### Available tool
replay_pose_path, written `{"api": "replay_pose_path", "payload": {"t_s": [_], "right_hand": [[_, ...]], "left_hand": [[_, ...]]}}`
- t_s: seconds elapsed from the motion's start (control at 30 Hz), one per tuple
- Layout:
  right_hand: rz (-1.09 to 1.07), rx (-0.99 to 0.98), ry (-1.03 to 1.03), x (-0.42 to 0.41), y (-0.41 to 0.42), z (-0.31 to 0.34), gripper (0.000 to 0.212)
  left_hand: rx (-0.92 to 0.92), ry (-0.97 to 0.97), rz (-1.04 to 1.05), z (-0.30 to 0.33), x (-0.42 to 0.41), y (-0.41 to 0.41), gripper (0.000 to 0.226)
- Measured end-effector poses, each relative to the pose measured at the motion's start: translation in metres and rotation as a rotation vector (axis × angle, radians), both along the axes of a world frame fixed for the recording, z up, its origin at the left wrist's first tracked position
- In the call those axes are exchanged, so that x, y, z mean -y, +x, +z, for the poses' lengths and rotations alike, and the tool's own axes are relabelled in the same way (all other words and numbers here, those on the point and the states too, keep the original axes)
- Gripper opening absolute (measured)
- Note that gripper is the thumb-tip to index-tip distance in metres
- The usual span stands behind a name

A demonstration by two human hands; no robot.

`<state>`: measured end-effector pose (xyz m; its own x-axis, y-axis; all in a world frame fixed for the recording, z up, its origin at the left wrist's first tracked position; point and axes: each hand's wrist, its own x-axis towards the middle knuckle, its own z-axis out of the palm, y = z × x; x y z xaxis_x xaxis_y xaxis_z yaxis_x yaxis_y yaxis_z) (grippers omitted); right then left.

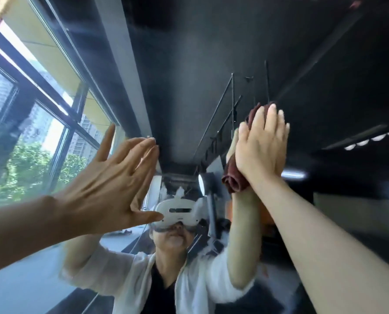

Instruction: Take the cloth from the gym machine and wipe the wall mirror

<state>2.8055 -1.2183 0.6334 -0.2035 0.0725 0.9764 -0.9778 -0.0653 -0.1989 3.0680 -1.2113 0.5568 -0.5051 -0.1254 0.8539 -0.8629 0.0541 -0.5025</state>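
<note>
Cloth [235, 177]: bunched between right palm and mirror [177, 87], long axis running up-down.
Right hand [260, 143]: fingers straight, pressing cloth flat.
Left hand [112, 186]: spread, empty, left of the cloth.

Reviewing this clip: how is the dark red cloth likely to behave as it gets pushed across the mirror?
The cloth looks soft and floppy: it bunches in rolls under the right hand. Probably light, since flat fingers alone pin it to the mirror. It may shift or unroll while sliding.
</note>
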Motion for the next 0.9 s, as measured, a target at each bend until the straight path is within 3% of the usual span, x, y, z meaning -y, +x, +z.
{"api": "replay_pose_path", "payload": {"t_s": [0.07, 0.13, 0.23, 0.3, 0.4, 0.47, 0.53, 0.63, 0.7, 0.77, 0.9], "right_hand": [[0.024, -0.124, -0.043, 0.004, 0.044, -0.005, 0.064], [0.010, -0.382, -0.018, 0.008, 0.078, -0.020, 0.069], [0.025, -0.686, 0.080, 0.002, 0.062, -0.025, 0.065], [0.000, -0.636, 0.056, -0.001, 0.016, -0.011, 0.066], [-0.015, -0.282, 0.073, -0.009, -0.042, 0.009, 0.078], [-0.030, -0.111, 0.040, -0.006, -0.026, 0.012, 0.080], [-0.036, -0.151, -0.036, -0.001, 0.019, 0.004, 0.074], [0.023, -0.509, 0.010, 0.007, 0.067, -0.018, 0.064], [0.075, -0.639, 0.062, 0.002, 0.052, -0.017, 0.060], [0.067, -0.583, 0.080, -0.002, 0.007, -0.012, 0.061], [0.022, -0.204, 0.037, -0.016, -0.105, -0.028, 0.065]], "left_hand": [[-0.013, 0.008, 0.004, 0.001, 0.001, -0.003, 0.114], [-0.033, 0.012, 0.004, 0.002, 0.000, -0.008, 0.115], [-0.062, 0.013, -0.013, 0.001, 0.000, -0.014, 0.116], [-0.058, 0.003, -0.008, 0.000, 0.001, -0.014, 0.115], [-0.035, 0.013, 0.017, -0.002, 0.001, -0.014, 0.115], [-0.046, 0.027, 0.026, -0.002, 0.002, -0.016, 0.119], [-0.067, 0.032, 0.014, -0.001, 0.002, -0.022, 0.119], [-0.087, -0.003, -0.059, 0.005, -0.003, -0.038, 0.106], [-0.053, -0.030, -0.093, 0.008, -0.003, -0.050, 0.099], [-0.007, -0.043, -0.097, 0.009, -0.002, -0.059, 0.097], [0.030, -0.010, -0.094, 0.001, -0.001, -0.068, 0.095]]}}
